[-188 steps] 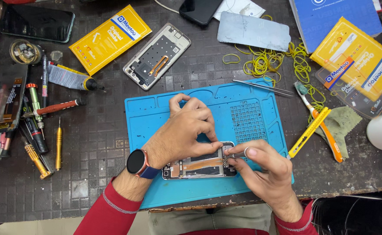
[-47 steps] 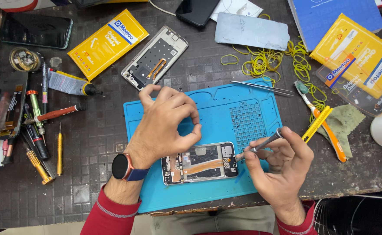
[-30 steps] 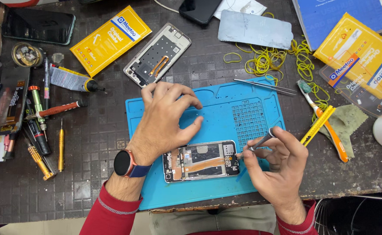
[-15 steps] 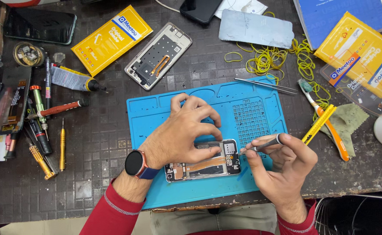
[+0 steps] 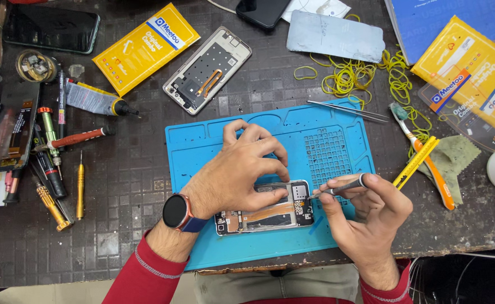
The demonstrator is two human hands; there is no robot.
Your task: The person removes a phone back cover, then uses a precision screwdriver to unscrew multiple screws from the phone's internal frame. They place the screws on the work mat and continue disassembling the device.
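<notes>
Progress: opened phone (image 5: 264, 209) lies at 6 o'clock on blue mat (image 5: 202, 146), back already off, insides bare | left hand (image 5: 242, 169) presses it, fingers spread | right hand (image 5: 365, 208) fingers pinched on tweezers (image 5: 337, 189), tip at phone's 3 o'clock edge | reassembly not begun.
</notes>
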